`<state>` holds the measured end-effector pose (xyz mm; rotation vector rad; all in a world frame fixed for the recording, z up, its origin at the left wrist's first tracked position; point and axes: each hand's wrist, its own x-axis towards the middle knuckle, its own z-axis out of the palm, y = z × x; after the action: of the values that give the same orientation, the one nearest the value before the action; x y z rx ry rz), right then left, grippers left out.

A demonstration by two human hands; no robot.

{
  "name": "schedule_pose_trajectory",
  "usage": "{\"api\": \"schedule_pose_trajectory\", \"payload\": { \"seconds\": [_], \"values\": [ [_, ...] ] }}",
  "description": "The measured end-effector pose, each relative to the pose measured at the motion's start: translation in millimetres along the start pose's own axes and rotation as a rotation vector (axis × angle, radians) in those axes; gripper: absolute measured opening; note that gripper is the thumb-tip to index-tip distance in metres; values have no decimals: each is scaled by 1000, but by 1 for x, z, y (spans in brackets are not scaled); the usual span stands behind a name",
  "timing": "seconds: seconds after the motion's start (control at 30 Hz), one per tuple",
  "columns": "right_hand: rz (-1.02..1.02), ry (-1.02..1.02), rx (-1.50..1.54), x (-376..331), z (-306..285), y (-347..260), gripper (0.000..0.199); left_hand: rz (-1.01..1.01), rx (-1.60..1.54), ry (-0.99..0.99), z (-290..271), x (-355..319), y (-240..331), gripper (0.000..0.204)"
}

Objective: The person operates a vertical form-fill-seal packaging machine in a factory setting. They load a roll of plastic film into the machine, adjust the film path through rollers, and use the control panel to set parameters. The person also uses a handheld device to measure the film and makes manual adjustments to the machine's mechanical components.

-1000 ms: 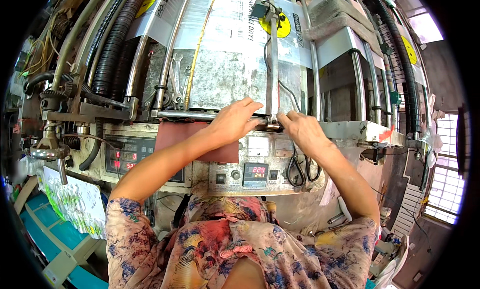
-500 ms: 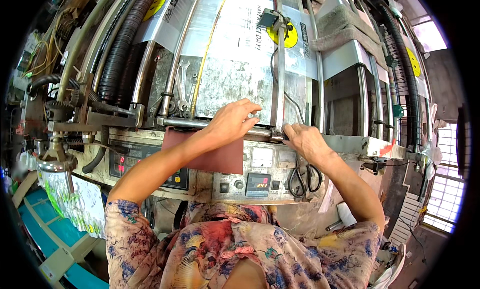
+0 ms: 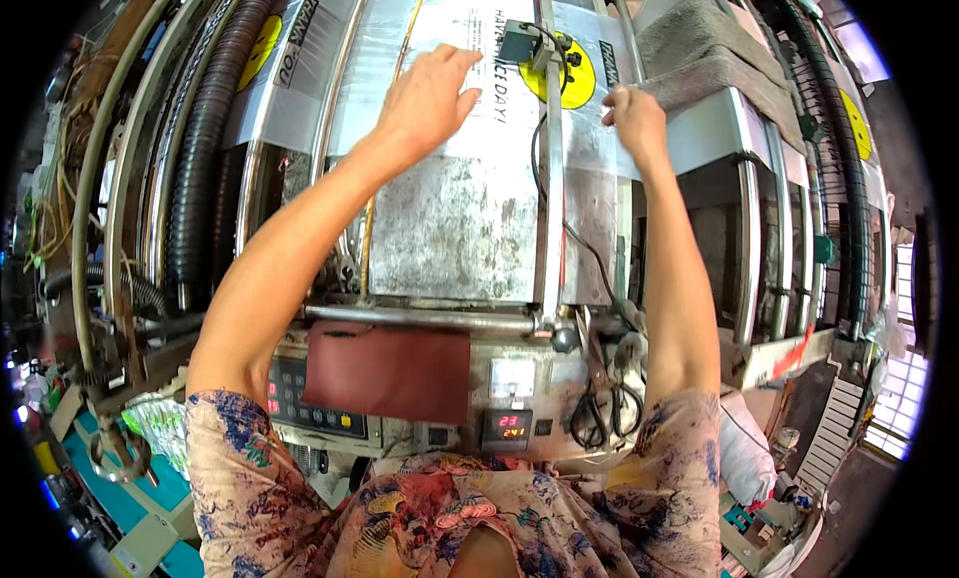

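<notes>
- Printed plastic film [image 3: 494,138]: it is spreading over the far part of the plate and across rods at both sides, an arrangement that is probably keeping it flat.
- Metal plate [image 3: 455,243]: it is lying beneath the film, apparently serving as a level support.
- Grey cloth [image 3: 709,58]: it is draping over the film at the right, perhaps weighing it down.
- Maroon sheet [image 3: 385,373]: it is hanging before the control panel [image 3: 325,403], possibly shielding it.
- Left hand [image 3: 425,98]: it is reaching over the film, fingers loosely extended, thumb apart, gripping nothing visible; contact is not showing clearly.
- Right hand [image 3: 637,123]: it is bending its fingers above the film's right part, well apart from the left; whether it is pinching anything cannot be told.
- Black-handled scissors [image 3: 589,423]: they are pointing handles downward, presumably waiting within reach.
- Sensor-like box [image 3: 517,40]: it is sitting beside a bar, likely facing the film.
</notes>
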<state>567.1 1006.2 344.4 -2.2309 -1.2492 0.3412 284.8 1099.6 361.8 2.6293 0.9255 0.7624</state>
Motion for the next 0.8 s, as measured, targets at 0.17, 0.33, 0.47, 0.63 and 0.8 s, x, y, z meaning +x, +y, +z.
{"api": "schedule_pose_trajectory", "payload": {
  "seconds": [0.17,0.33,0.47,0.63,0.8],
  "values": [
    [201,-80,196,108,53,49,58,112,107,14,30,73,-29,49],
    [350,-407,259,144,76,30,76,231,140,-59,83,128,-40,70],
    [226,-423,293,147,85,36,57,128,147,-369,91,171,-19,68],
    [-472,-10,33,156,116,72,41,189,12,-266,125,180,-34,54],
    [-678,189,-119,151,130,92,12,147,3,-427,116,186,-28,46]
  ]
}}
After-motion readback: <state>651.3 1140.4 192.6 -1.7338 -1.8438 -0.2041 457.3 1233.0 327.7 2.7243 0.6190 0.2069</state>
